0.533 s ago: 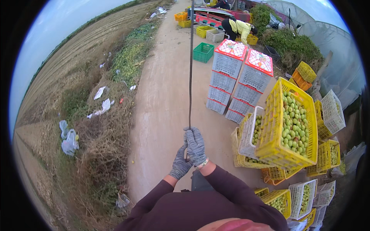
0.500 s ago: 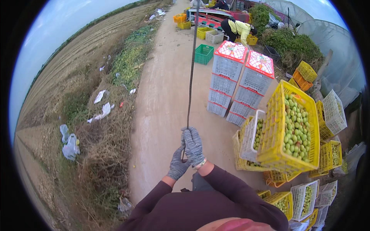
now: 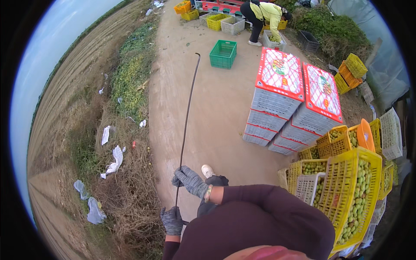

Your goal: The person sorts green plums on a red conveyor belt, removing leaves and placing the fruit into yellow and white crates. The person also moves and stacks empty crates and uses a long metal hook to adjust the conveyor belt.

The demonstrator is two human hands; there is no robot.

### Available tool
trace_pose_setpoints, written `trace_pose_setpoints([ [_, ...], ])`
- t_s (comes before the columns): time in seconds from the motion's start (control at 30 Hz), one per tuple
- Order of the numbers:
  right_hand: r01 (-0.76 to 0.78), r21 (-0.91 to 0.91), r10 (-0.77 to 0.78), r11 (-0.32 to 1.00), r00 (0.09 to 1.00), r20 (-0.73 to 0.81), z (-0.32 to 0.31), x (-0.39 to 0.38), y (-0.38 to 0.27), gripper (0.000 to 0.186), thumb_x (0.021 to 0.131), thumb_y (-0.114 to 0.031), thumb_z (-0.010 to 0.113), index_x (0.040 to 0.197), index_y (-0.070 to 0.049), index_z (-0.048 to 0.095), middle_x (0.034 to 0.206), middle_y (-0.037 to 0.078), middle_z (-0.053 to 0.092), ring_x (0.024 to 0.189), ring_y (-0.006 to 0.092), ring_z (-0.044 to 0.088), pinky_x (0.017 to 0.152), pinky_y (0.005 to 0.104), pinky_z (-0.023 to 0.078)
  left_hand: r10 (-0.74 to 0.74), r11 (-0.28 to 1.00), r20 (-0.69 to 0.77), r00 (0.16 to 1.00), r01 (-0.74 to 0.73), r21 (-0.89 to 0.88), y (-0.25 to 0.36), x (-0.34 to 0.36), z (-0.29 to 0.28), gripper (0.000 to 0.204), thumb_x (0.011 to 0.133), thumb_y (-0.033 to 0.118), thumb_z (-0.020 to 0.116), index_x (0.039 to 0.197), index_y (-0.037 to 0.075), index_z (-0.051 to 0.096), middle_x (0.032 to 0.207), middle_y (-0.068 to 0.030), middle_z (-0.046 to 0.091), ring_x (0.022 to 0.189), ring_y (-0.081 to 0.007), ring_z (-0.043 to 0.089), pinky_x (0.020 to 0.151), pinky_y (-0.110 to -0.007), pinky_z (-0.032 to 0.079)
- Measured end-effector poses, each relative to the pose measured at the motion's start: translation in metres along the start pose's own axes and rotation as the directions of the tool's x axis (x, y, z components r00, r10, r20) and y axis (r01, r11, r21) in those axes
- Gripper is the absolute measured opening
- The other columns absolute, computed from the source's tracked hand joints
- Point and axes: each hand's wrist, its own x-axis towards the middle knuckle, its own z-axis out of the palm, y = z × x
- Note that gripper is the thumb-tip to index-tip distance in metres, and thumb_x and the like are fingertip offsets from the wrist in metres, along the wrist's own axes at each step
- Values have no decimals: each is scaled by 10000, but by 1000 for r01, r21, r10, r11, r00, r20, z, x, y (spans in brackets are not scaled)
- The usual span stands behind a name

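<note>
A long thin dark metal hook rod (image 3: 187, 112) slants up and away over the path, its bent tip above the concrete left of a green crate (image 3: 223, 54). My right hand (image 3: 193, 182), in a grey knit glove with a bracelet at the wrist, is closed around the rod's lower part. Below and to the left of it, my left hand (image 3: 172, 221) in a matching glove is closed around the rod near its bottom end. Stacked grey crates with red-and-white covers (image 3: 279, 73) stand ahead to my right, apart from the rod and both hands.
Yellow crates (image 3: 342, 190) and a white crate (image 3: 307, 187) full of green fruit line my right side. Dry brush and plastic litter (image 3: 95, 211) border the path's left. Farther ahead, a person in a yellow top (image 3: 269, 17) bends over a white crate (image 3: 274, 42).
The green crate and covered stacks look nearer. My hands have moved down and left and spread apart along the rod. The rod's bent tip has come into view, pointing forward.
</note>
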Motion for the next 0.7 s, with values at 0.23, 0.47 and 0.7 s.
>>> trace_pose_setpoints([
  [0.23,134,-821,-301,556,953,-48,-115,187,-119,378,962,-310,537,1196,-14,557,1067,188,660,999,349,636,878,409,498,-11,981,104,995,31,-193,-47,284,8,214,899,279,636,894,76,706,691,-187,637,663,-370,627,628,-473,485],
  [0.47,-474,-741,-351,475,670,-654,-285,190,-197,291,938,-299,536,993,-30,631,822,132,679,739,243,662,715,369,515,-6,908,479,878,206,-365,-70,588,40,264,909,286,630,982,41,697,795,-146,683,591,-252,637,600,-388,551],
  [0.7,-550,-571,-162,609,618,-769,-386,379,-300,313,935,-300,522,1011,-15,628,986,226,668,955,383,640,834,432,495,-81,516,755,651,675,-527,-54,866,98,201,882,25,550,1023,43,692,645,-37,538,527,-142,530,466,-333,552],
])
